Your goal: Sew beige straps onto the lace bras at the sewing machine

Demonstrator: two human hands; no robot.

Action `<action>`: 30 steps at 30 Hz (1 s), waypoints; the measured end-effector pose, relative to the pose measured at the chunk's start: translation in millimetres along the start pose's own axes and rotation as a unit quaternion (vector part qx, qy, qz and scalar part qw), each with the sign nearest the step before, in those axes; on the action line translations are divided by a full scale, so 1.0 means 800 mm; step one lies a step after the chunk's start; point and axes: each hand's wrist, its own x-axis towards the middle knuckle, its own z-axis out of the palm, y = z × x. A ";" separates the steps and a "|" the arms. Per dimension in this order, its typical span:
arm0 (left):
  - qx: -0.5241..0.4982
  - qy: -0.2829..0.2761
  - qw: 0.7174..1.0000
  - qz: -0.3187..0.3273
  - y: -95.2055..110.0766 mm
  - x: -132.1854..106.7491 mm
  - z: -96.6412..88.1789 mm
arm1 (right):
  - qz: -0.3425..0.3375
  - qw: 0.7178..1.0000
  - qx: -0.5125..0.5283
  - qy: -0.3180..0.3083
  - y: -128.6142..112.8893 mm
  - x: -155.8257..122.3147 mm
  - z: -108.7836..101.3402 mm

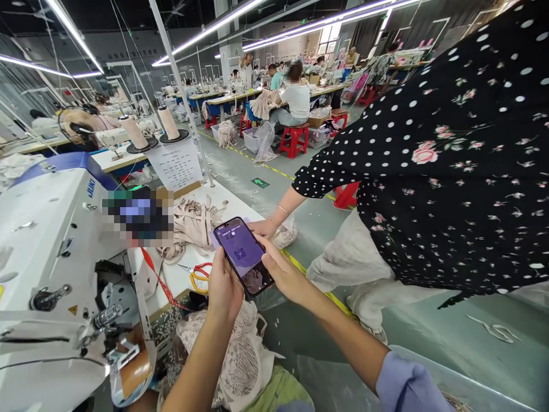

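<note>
A smartphone (pixel 244 254) is tilted up in front of me, its screen showing a purple picture with QR codes. My left hand (pixel 225 283) grips its left side, and my right hand (pixel 283 269) holds the right edge. Just behind the phone is another person's hand (pixel 263 228), with a bracelet on the wrist; what it touches is hidden. Scissors with orange and red handles (pixel 200 274) lie on the white table (pixel 171 292), left of the phone. Below my hands, beige lace fabric (pixel 240 360) is heaped over my lap.
A white sewing machine (pixel 47 246) stands close on my left. Beige straps (pixel 193 220) pile up beyond the scissors, near a printed sheet (pixel 178 163) and thread cones (pixel 168 123). A co-worker in a dotted black top (pixel 429 171) leans in from the right. Red stools (pixel 295 139) stand farther off.
</note>
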 end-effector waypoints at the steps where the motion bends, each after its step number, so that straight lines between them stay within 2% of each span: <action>1: 0.001 -0.003 1.000 -0.001 0.001 -0.001 0.001 | 0.000 1.000 0.002 0.002 0.000 -0.001 0.000; 6: 0.008 0.001 1.000 0.002 0.002 -0.006 -0.002 | -0.005 1.000 0.013 0.010 0.002 -0.008 0.000; 11: -0.005 0.001 1.000 0.006 -0.005 -0.008 -0.016 | -0.017 1.000 0.003 0.007 0.007 -0.021 0.008; 14: -0.005 0.002 1.000 0.016 -0.011 -0.011 -0.026 | -0.060 0.993 -0.082 0.065 0.015 -0.030 0.016; 16: -0.007 0.019 1.000 0.009 -0.014 -0.014 -0.031 | -0.117 0.974 -0.169 0.095 0.020 -0.037 0.022; 18: -0.009 0.033 0.999 0.007 -0.016 -0.017 -0.035 | -0.165 0.955 -0.233 0.085 0.024 -0.043 0.027; 20: -0.012 0.030 0.999 0.004 -0.018 -0.019 -0.038 | -0.185 0.946 -0.260 0.063 0.026 -0.047 0.031; 27: -0.009 0.016 1.000 -0.021 -0.020 -0.020 -0.043 | -0.192 0.943 -0.270 0.042 0.023 -0.047 0.035; 30: 0.002 0.016 1.000 -0.009 -0.019 -0.020 -0.042 | -0.185 0.948 -0.255 0.051 0.026 -0.050 0.035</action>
